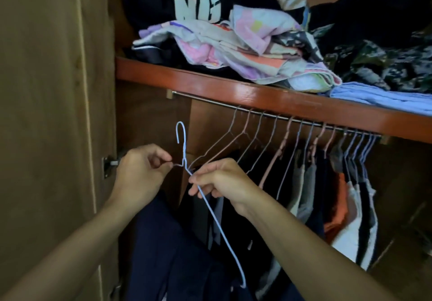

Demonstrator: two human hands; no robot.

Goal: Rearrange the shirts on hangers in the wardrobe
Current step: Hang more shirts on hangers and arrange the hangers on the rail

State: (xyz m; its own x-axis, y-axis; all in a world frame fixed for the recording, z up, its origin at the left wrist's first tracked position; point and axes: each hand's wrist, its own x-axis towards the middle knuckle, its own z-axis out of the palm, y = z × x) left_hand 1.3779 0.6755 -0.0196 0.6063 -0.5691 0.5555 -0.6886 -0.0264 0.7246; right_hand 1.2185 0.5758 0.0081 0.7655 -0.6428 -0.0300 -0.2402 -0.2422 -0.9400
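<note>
A light blue wire hanger [210, 209] is held in front of the wardrobe, hook up, off the rail. My left hand [140, 169] pinches its left shoulder wire just beside the neck. My right hand [219, 179] grips the right shoulder wire a little below the neck. A dark navy garment [168, 254] hangs below my hands, under the hanger. On the metal rail [210, 100] hang several bare wire hangers [247, 146], and farther right several shirts on hangers [350, 197].
The red-brown shelf [210, 78] above the rail carries a heap of folded and loose clothes [233, 50]. The open wardrobe door [46, 113] stands at the left with a hinge [108, 164] close to my left hand.
</note>
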